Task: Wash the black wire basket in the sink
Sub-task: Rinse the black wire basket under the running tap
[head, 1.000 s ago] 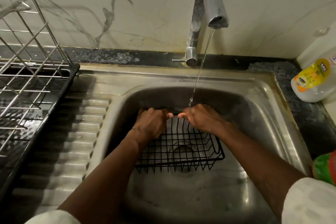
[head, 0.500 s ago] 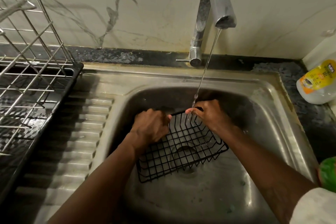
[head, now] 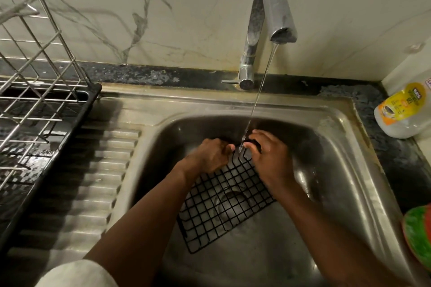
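Both hands grip basket [head: 221, 202] far rim; L hand [head: 208, 155] | R hand [head: 268, 154]

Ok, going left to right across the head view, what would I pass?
Wire dish rack, ribbed drainboard, left hand, right hand, bottle with the yellow label. The black wire basket and the tap overlap the hands, so they're left out.
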Demonstrator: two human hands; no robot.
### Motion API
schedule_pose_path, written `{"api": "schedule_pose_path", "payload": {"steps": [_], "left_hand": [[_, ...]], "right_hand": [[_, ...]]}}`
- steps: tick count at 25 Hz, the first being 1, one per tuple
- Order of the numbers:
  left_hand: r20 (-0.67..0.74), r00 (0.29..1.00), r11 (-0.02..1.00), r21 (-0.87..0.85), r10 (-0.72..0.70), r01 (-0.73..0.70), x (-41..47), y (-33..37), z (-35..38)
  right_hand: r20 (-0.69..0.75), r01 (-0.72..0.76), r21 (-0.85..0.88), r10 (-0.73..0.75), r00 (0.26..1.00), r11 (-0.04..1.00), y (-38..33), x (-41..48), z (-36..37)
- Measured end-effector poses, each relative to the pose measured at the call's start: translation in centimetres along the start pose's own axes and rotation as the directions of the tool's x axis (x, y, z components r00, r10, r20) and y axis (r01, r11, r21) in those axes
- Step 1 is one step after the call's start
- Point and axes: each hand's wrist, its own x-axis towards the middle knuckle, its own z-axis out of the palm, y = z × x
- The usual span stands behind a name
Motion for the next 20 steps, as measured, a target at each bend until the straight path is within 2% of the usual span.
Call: {"api": "schedule_pose_path", "payload": {"steps": [1,2,3,4,5,6,7,8,9,10,11,12,14,16,17,19,20], "left_hand": [[-0.03,0.999,1.0,-0.019,-0.014,0.013,0.1,-0.1,-0.2],[-0.055,0.998,0.998,-0.047,-0.035,0.032,0.2,-0.2,-0.5],[-0.071,0.996,0.995,-0.083,-0.063,0.057,0.2,-0.2,-0.6],[-0.072,0.993,0.99,-0.117,-0.09,0.081,0.1,-0.3,-0.6],[-0.066,0.992,0.985,-0.142,-0.106,0.096,0.1,-0.4,-0.6],[-0.063,0.991,0.982,-0.156,-0.115,0.104,0.1,-0.5,-0.5],[-0.069,0.99,0.98,-0.165,-0.123,0.11,0.0,-0.5,-0.5],[-0.079,0.988,0.975,-0.19,-0.136,0.119,0.0,-0.5,-0.4],[-0.093,0.985,0.965,-0.234,-0.146,0.121,0.0,-0.6,-0.3],[-0.107,0.982,0.947,-0.3,-0.154,0.116,-0.1,-0.8,-0.3],[-0.115,0.981,0.932,-0.347,-0.154,0.105,-0.2,-1.1,-0.3],[-0.117,0.985,0.935,-0.347,-0.124,0.076,-0.5,-1.4,-0.1],[-0.115,0.993,0.963,-0.268,-0.032,0.0,-1.2,-1.7,0.1],[-0.132,0.991,0.976,-0.215,0.016,-0.044,-0.9,-1.0,0.5],[-0.145,0.989,0.98,-0.191,0.023,-0.051,-0.4,-0.6,0.7],[-0.115,0.993,0.982,-0.185,0.018,-0.04,0.7,0.0,0.8],[-0.073,0.997,0.97,-0.242,0.008,-0.025,1.2,0.2,0.7]], "right_hand": [[-0.062,-0.063,0.094,0.069,0.996,0.994,-0.9,-0.6,0.5],[0.001,-0.21,0.24,0.216,0.976,0.948,-1.5,-0.8,1.3],[0.227,-0.434,0.381,0.372,0.9,0.816,-1.9,-0.7,1.9],[0.498,-0.619,0.408,0.405,0.767,0.671,-2.0,-0.6,2.5],[0.668,-0.663,0.369,0.31,0.676,0.651,-2.2,-0.6,2.8],[0.738,-0.557,0.331,0.158,0.655,0.762,-2.6,-0.5,3.1],[0.762,-0.36,0.285,0.018,0.647,0.888,-3.4,-0.4,3.1],[0.758,-0.127,0.209,-0.078,0.648,0.97,-4.2,-0.4,3.5],[0.737,0.081,0.143,-0.161,0.657,0.986,-5.0,-0.4,3.9],[0.713,0.198,0.099,-0.208,0.669,0.975,-5.2,-0.2,4.4],[0.708,0.201,0.089,-0.204,0.676,0.976,-5.0,0.1,4.4],[0.699,0.124,0.104,-0.161,0.697,0.987,-3.9,0.1,4.4],[0.584,-0.175,0.147,0.058,0.81,0.974,-1.1,0.4,3.7],[0.455,-0.329,0.097,0.252,0.854,0.939,0.8,0.6,2.8],[0.443,-0.308,0.025,0.265,0.856,0.951,0.8,0.8,2.4],[0.53,-0.035,-0.162,0.117,0.84,0.986,-0.6,0.8,2.4],[0.579,0.079,-0.187,0.045,0.814,0.979,-1.2,0.9,2.4]]}}
